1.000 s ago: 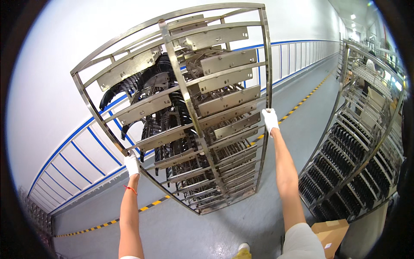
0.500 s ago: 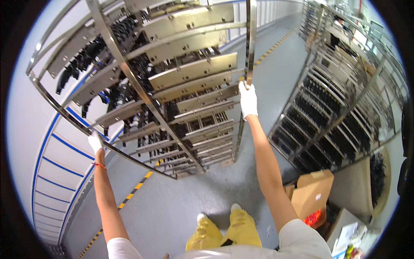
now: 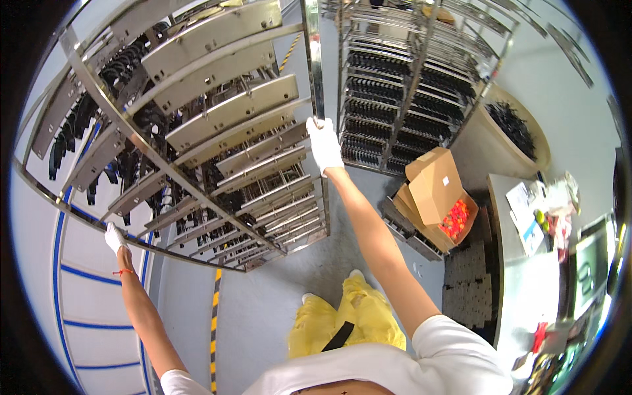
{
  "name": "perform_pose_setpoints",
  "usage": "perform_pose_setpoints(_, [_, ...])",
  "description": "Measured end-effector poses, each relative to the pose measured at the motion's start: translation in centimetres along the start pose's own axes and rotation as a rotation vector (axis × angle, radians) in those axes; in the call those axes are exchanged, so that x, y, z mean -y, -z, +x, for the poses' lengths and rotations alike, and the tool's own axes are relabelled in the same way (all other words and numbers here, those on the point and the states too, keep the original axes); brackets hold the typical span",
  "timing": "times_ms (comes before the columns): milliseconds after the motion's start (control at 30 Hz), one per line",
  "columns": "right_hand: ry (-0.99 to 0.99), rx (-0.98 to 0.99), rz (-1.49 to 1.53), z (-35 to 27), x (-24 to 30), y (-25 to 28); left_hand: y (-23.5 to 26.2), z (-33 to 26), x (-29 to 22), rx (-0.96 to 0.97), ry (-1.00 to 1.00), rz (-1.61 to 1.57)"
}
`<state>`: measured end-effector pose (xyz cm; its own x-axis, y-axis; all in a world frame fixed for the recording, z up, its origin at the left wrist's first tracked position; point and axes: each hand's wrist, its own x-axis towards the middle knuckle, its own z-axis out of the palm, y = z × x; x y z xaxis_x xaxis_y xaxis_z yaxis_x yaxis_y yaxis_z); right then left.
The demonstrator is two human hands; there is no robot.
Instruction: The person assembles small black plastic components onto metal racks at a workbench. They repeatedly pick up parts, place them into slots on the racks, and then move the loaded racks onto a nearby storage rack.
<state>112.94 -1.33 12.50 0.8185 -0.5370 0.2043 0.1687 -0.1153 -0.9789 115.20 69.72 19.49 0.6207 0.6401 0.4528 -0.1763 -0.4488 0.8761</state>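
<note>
A tall metal rack [image 3: 234, 99] on the left holds several tiers of flat metal bars, with black curved parts [image 3: 72, 128] hanging at its left side. Both my arms reach out to its frame. My left hand [image 3: 116, 238], in a white glove, is closed round the left upright of the rack. Higher up, my right hand [image 3: 324, 146], also gloved in white, grips the right upright. The fingers of both hands are partly hidden.
Another metal rack [image 3: 401, 99] filled with black parts stands ahead on the right. Near it are an open cardboard box [image 3: 438, 181] with red-orange pieces, a round tub [image 3: 534, 128] of black parts and a cluttered workbench [image 3: 530, 283]. Yellow-black tape [image 3: 214, 316] marks the floor.
My view has turned right, and the gripped rack now appears further left. The second rack, cardboard box and workbench show more fully. Both hands keep their hold.
</note>
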Motion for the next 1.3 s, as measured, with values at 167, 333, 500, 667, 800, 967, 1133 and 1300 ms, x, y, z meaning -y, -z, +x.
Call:
perform_pose_setpoints(167, [-0.028,-0.016,-0.107,-8.1,0.0,3.5,1.9,3.7,3.1,0.042,-0.065,0.029])
perform_pose_setpoints(333, [0.045,-0.030,-0.253,-15.9,0.0,5.3,2.0,5.8,6.0,0.102,0.103,0.070])
perform_pose_setpoints(500, [0.119,-0.077,-0.178,-23.4,0.3,6.6,2.0,5.6,7.7,0.099,0.080,-0.097])
perform_pose_setpoints(667, [0.192,0.029,-0.059,-29.4,1.4,7.3,5.2,3.4,4.5,0.077,0.211,-0.119])
perform_pose_setpoints(800, [0.308,0.109,-0.049,-34.7,0.9,8.3,8.5,-12.3,6.7,0.258,0.119,0.068])
perform_pose_setpoints(967, [0.498,0.203,-0.079,-40.4,0.1,9.2,10.7,-42.9,-3.7,0.497,-0.030,0.002])
perform_pose_setpoints(1133, [0.209,0.569,0.077,-46.7,2.2,13.6,15.2,-55.6,-13.7,0.506,-0.216,-0.066])
perform_pose_setpoints(1300, [0.220,0.042,-0.041,-42.7,-1.3,17.5,13.7,-61.4,-16.8,0.153,-0.471,0.150])
